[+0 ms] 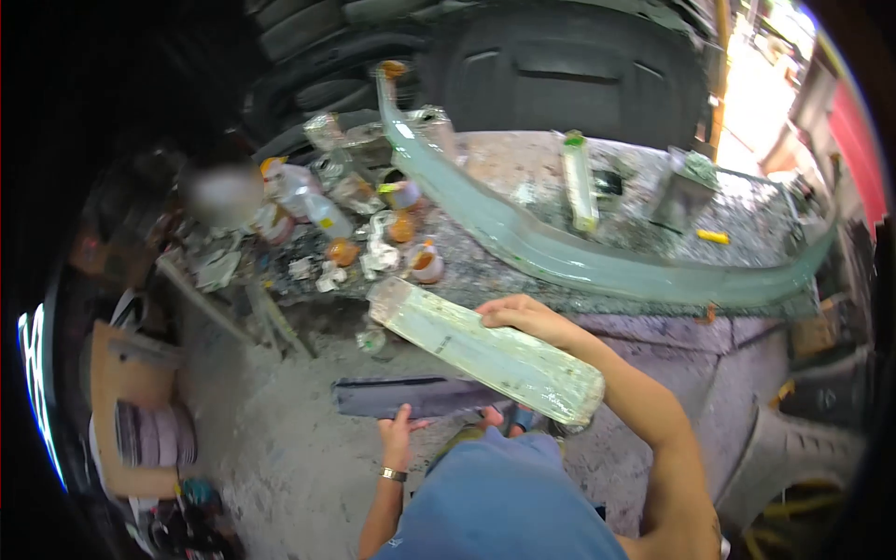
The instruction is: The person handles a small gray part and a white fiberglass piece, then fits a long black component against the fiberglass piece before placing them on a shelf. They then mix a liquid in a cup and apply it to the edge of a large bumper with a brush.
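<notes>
My right hand (530, 319) grips the upper edge of a long, pale green-white block (490, 350) wrapped in shiny clear film or tape. The block slants down to the right in front of my body. Lower and to the left, my left hand (399, 439) holds a flat dark grey strip (411, 397) by its near edge, with a finger laid over its face. Its other fingers are partly hidden. The strip's right end passes below the block.
A long, curved, glossy pale green bumper-like part (532, 252) lies across the workbench (485, 149). Several cups, bottles and crumpled papers crowd the left side. A similar wrapped block (580, 182) and a yellow cylinder (713, 237) rest behind the curved part. A plastic chair (793, 448) stands right.
</notes>
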### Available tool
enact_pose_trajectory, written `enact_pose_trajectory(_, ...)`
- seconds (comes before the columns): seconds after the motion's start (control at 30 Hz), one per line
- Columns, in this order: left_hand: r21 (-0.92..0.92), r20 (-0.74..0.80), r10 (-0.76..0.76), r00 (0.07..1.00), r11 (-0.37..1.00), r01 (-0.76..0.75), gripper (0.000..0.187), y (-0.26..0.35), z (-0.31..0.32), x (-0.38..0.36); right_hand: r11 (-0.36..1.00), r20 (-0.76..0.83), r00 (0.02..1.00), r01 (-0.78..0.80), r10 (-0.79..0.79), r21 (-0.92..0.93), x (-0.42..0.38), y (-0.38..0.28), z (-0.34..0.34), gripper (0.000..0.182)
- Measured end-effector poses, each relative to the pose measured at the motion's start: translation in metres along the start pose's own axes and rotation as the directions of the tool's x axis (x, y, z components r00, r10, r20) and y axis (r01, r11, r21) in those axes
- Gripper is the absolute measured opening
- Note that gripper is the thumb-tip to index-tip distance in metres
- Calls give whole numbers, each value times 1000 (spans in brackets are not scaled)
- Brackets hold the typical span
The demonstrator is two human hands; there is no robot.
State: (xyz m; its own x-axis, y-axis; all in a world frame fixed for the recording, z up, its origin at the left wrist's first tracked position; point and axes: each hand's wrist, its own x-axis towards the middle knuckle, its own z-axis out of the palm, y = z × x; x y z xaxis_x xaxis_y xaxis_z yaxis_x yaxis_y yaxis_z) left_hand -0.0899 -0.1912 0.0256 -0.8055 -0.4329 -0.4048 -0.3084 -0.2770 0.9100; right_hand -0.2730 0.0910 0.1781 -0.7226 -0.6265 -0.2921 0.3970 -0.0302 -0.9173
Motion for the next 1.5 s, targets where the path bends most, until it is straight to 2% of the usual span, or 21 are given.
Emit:
enact_pose_trajectory(0.03, 10, 45, -37, 998, 999, 37, 19, -8, -9, 12, 998, -11, 1000, -4, 5, 64, 1, 3, -1, 32)
enact_pose_trajectory(0.1, 56, 19, -134, 991, 990, 132, 22, -31, -31, 31, 990, -59, 998, -27, 35, 137, -3, 13, -9, 32)
enact_pose_trajectory(0.13, 60, 46, -161, 986, 986, 158, 22, -43, -37, 39, 967, -35, 999, -15, 25, 253, -3, 17, -15, 31)
enact_pose_trajectory(0.17, 16, -18, -124, 992, 992, 124, 24, -53, -40, 50, 932, -10, 1000, 4, -1, 361, -2, 17, -22, 31)
enact_pose_trajectory(0.2, -25, -88, -85, 993, 996, 83, 27, -61, -46, 61, 933, -35, 999, 7, 6, 361, -2, 17, -28, 31)
enact_pose_trajectory(0.3, -34, -158, -159, 974, 987, 156, 34, -73, -64, 80, 909, -163, 987, 68, 1, 412, -6, 11, -49, 26)
enact_pose_trajectory(0.53, -158, -283, -269, 920, 960, 232, 45, -112, -101, 122, 925, -329, 942, 181, -66, 333, 21, 9, -99, 23)
enact_pose_trajectory(0.67, -201, -397, -317, 861, 946, 256, 37, -120, -107, 133, 915, -411, 905, 250, -106, 317, 47, 0, -132, 25)
enact_pose_trajectory(0.73, -286, -414, -359, 837, 924, 255, 44, -120, -109, 136, 924, -451, 888, 241, -86, 297, 61, -10, -154, 26)
enact_pose_trajectory(0.8, -293, -459, -355, 815, 926, 238, 41, -120, -107, 140, 942, -520, 847, 254, -109, 217, 82, -19, -182, 27)
enact_pose_trajectory(0.93, -329, -574, -342, 744, 928, 173, 37, -119, -101, 131, 947, -554, 826, 256, -110, 194, 137, -27, -256, 32)
enact_pose_trajectory(0.97, -335, -589, -338, 734, 929, 159, 37, -119, -96, 125, 969, -628, 768, 231, -127, 87, 148, -37, -264, 33)
enact_pose_trajectory(1.0, -327, -644, -318, 696, 937, 125, 40, -118, -91, 119, 968, -611, 780, 234, -132, 90, 164, -39, -281, 33)
enact_pose_trajectory(1.1, -344, -722, -293, 626, 938, 42, 42, -116, -82, 104, 949, -666, 676, 245, -314, -198, 227, -23, -348, 31)
enact_pose_trajectory(1.2, -364, -775, -283, 566, 931, -33, 41, -101, -57, 85, 940, -636, 693, 228, -340, -254, 283, -2, -395, 31)
enact_pose_trajectory(1.27, -323, -788, -251, 563, 946, -31, 41, -90, -44, 71, 962, -690, 670, 191, -273, -195, 311, 8, -398, 32)
enact_pose_trajectory(1.33, -311, -813, -245, 528, 950, -38, 40, -84, -33, 59, 937, -777, 531, 111, -337, -331, 334, 25, -410, 35)
enact_pose_trajectory(1.37, -308, -832, -243, 499, 950, -52, 39, -82, -28, 53, 945, -716, 617, 199, -326, -258, 323, 12, -406, 37)
enact_pose_trajectory(1.4, -300, -834, -243, 495, 953, -38, 39, -77, -18, 47, 951, -722, 619, 187, -310, -248, 309, -2, -403, 37)
enact_pose_trajectory(1.47, -249, -875, -188, 445, 965, -82, 39, -65, 4, 35, 934, -796, 514, 313, -320, -173, 274, -29, -398, 36)
enact_pose_trajectory(1.5, -244, -877, -189, 442, 967, -71, 39, -64, 6, 31, 933, -801, 510, 321, -313, -160, 248, -43, -399, 36)
